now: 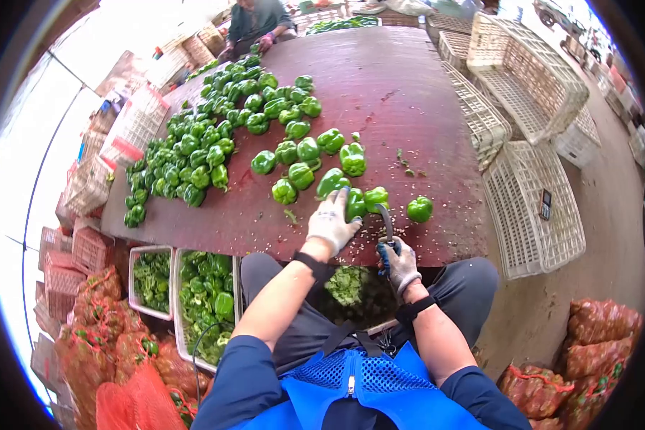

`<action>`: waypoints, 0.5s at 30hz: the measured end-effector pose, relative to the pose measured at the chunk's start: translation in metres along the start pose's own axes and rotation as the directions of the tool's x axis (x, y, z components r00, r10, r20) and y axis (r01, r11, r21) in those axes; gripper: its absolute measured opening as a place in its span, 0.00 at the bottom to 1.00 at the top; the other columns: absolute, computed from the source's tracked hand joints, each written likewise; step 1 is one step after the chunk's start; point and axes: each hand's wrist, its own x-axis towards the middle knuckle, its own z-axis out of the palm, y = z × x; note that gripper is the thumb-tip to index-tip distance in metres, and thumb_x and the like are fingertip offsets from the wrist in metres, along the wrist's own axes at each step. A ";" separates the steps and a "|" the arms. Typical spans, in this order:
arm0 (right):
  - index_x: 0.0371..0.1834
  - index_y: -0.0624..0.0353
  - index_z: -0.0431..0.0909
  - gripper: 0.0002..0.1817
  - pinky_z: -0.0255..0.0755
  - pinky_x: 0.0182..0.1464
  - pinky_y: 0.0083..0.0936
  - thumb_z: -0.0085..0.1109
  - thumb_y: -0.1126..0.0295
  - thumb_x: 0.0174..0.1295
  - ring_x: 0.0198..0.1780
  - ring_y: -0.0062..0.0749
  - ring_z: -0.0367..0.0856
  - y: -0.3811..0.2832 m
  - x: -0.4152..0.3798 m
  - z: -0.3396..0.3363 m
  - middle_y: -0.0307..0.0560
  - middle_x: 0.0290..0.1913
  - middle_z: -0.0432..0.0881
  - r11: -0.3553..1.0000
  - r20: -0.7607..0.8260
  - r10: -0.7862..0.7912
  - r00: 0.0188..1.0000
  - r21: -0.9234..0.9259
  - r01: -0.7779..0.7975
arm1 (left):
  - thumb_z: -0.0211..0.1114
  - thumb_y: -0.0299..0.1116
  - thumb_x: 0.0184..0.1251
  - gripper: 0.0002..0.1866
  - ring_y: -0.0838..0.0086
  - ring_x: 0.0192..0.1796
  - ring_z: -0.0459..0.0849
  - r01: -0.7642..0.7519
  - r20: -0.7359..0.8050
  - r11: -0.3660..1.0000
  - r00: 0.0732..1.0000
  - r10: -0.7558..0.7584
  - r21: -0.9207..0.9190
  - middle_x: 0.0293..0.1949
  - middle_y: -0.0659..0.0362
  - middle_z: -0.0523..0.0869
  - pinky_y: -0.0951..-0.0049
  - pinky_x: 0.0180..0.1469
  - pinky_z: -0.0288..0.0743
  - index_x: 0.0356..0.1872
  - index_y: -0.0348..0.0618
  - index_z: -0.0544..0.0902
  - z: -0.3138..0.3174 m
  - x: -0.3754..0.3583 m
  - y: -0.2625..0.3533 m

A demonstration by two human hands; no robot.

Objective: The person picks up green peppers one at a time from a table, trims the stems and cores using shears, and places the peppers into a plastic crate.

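My gloved left hand [333, 222] reaches over the front part of the dark red table [423, 107], its fingers on a green pepper [355, 203]. In my gloved right hand [399, 262] is a curved blade [386, 221] with a dark handle; its tip points up beside another green pepper [375, 199]. One more pepper [420, 209] lies alone to the right. Several peppers lie just beyond my left hand, and a large pile of peppers [190, 161] covers the table's left side. Below the table edge, between my legs, sit pale green cuttings [346, 285].
Crates of peppers [178, 287] stand at the lower left, beside red mesh sacks [122, 344]. Stacked plastic crates [534, 208] line the right side, one with a phone [545, 204] on it. Another person [258, 25] is at the table's far end. More sacks [600, 351] lie lower right.
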 end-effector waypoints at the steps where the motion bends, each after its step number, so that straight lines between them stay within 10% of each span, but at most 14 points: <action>1: 0.46 0.58 0.82 0.12 0.75 0.27 0.25 0.63 0.62 0.66 0.26 0.22 0.80 0.006 0.003 -0.001 0.39 0.29 0.82 0.997 -0.025 -0.064 0.998 -0.055 0.062 | 0.71 0.48 0.59 0.47 0.52 0.72 0.68 0.040 0.110 0.996 0.993 -0.048 0.078 0.73 0.42 0.65 0.58 0.71 0.66 0.77 0.47 0.59 0.009 0.010 0.009; 3: 0.44 0.60 0.82 0.14 0.75 0.28 0.27 0.64 0.61 0.65 0.27 0.23 0.79 0.007 0.006 0.000 0.41 0.28 0.81 0.974 -0.052 -0.188 0.981 -0.140 0.179 | 0.73 0.49 0.56 0.46 0.49 0.67 0.74 0.064 0.087 0.978 0.993 -0.083 0.198 0.70 0.41 0.68 0.57 0.67 0.72 0.74 0.46 0.63 0.017 0.021 0.018; 8: 0.44 0.59 0.82 0.14 0.76 0.32 0.31 0.64 0.59 0.65 0.27 0.28 0.79 -0.005 0.000 -0.001 0.45 0.27 0.80 0.998 0.002 0.057 0.998 0.018 -0.057 | 0.78 0.49 0.45 0.44 0.52 0.61 0.78 0.140 -0.028 0.987 0.990 -0.138 0.084 0.58 0.46 0.77 0.58 0.61 0.76 0.64 0.41 0.71 0.020 0.019 0.001; 10: 0.45 0.60 0.81 0.12 0.72 0.25 0.23 0.64 0.64 0.66 0.25 0.17 0.73 0.009 0.010 0.003 0.36 0.27 0.77 0.972 0.049 -0.106 0.993 -0.204 0.114 | 0.80 0.49 0.42 0.44 0.51 0.59 0.79 0.067 -0.063 0.997 0.996 -0.069 -0.039 0.57 0.45 0.78 0.58 0.62 0.75 0.62 0.40 0.73 0.029 0.002 -0.018; 15: 0.45 0.60 0.81 0.15 0.76 0.36 0.33 0.61 0.59 0.66 0.31 0.30 0.80 0.012 0.009 0.015 0.48 0.30 0.83 0.898 0.151 -0.142 0.978 -0.397 0.191 | 0.84 0.40 0.36 0.38 0.54 0.51 0.83 -0.062 -0.154 0.970 0.988 0.026 -0.233 0.48 0.48 0.83 0.59 0.57 0.78 0.53 0.38 0.78 0.039 -0.046 -0.024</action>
